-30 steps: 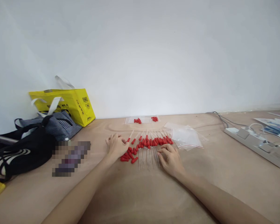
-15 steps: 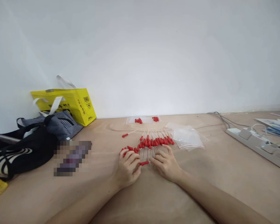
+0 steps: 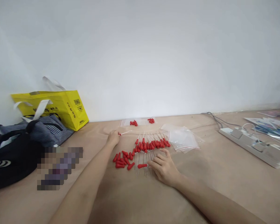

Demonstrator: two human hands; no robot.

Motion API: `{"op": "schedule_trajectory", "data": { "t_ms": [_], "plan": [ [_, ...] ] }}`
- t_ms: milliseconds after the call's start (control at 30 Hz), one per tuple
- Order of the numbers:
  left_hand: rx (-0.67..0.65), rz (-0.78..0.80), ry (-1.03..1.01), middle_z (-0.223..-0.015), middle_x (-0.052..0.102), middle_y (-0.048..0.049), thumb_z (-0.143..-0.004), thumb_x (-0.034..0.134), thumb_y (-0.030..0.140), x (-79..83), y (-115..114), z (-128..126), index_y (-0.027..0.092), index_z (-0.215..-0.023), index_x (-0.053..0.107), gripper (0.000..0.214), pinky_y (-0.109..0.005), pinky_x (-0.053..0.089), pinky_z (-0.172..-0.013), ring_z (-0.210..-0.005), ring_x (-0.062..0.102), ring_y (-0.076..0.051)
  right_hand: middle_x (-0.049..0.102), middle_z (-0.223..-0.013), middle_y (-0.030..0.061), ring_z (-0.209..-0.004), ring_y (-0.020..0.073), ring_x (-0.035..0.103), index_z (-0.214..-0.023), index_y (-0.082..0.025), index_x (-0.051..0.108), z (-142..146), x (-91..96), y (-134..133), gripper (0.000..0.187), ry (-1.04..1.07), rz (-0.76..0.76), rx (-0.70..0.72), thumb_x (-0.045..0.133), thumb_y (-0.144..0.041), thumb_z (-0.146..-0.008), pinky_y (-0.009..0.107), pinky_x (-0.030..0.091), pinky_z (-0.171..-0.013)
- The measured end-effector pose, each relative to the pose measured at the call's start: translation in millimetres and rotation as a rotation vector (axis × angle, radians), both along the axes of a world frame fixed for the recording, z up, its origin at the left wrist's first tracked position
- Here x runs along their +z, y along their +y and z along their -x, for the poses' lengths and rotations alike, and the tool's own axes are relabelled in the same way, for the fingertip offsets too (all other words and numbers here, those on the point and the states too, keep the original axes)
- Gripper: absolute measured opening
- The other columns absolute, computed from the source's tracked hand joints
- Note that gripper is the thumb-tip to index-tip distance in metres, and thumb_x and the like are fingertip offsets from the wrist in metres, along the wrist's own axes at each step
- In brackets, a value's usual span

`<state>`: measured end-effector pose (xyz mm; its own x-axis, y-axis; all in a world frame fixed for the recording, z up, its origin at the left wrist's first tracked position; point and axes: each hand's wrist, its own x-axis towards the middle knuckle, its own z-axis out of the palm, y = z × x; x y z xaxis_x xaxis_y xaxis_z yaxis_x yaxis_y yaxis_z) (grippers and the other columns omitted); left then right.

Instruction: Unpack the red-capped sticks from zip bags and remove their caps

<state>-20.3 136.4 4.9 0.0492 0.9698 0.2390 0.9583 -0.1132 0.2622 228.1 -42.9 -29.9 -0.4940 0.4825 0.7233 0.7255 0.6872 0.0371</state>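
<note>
Left hand (image 3: 113,137) reached dropper (image 3: 126,133), lying crosswise

1. Can't read the pixelated patch (image 3: 59,168) beside the black bag (image 3: 11,158): nothing but blocks.
2. Cut off by the left edge: that black bag.
3. Too small to judge: grip of the left hand (image 3: 113,137) at the red end of a dropper (image 3: 119,134), fingertips hidden.
4. Near-invisible against the table (image 3: 224,186): clear tubes (image 3: 141,157), no counting them.
5. Sliced by the right edge: papers (image 3: 270,123), print unreadable.
6. Too tiny to count: red bulbs in the far zip bags (image 3: 142,122).
</note>
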Motion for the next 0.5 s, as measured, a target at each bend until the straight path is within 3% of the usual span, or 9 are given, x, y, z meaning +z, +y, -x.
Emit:
{"op": "schedule_trajectory", "data": {
  "t_ms": [167, 333, 500],
  "plan": [
    [0.003, -0.025, -0.045, -0.088, 0.061, -0.0073, -0.081, 0.045, 0.015, 12.1, -35, -21, 0.013, -0.089, 0.055, 0.014, -0.028, 0.043, -0.075, -0.086, 0.057, -0.017, 0.055, -0.061, -0.0014, -0.064, 0.0123, 0.045, -0.086, -0.019, 0.059, 0, 3.3, -1, 0.016, 0.028, 0.016, 0.013, 0.045, -0.015, -0.079, 0.040, 0.024, -0.087],
    [-0.106, 0.002, -0.101, -0.067, 0.063, 0.0017, -0.073, 0.048, 0.018, 14.3, -90, -38, 0.018, -0.083, 0.052, 0.011, -0.020, 0.040, -0.057, -0.064, 0.059, -0.012, 0.056, -0.062, -0.0014, -0.065, 0.0125, 0.045, -0.086, -0.020, 0.059, 0, 4.8, -2, 0.016, 0.046, 0.047, 0.020, 0.045, -0.016, -0.080, 0.040, 0.024, -0.087],
    [-0.154, 0.040, -0.115, -0.054, 0.063, 0.0028, -0.072, 0.050, 0.027, 11.0, -111, -46, 0.020, -0.068, 0.055, 0.010, -0.021, 0.035, -0.050, -0.051, 0.056, -0.012, 0.056, -0.062, -0.0013, -0.066, 0.0125, 0.046, -0.086, -0.020, 0.059, -1, 3.9, -3, 0.015, 0.050, 0.070, 0.016, 0.045, -0.017, -0.080, 0.040, 0.024, -0.087]
  ]
}}
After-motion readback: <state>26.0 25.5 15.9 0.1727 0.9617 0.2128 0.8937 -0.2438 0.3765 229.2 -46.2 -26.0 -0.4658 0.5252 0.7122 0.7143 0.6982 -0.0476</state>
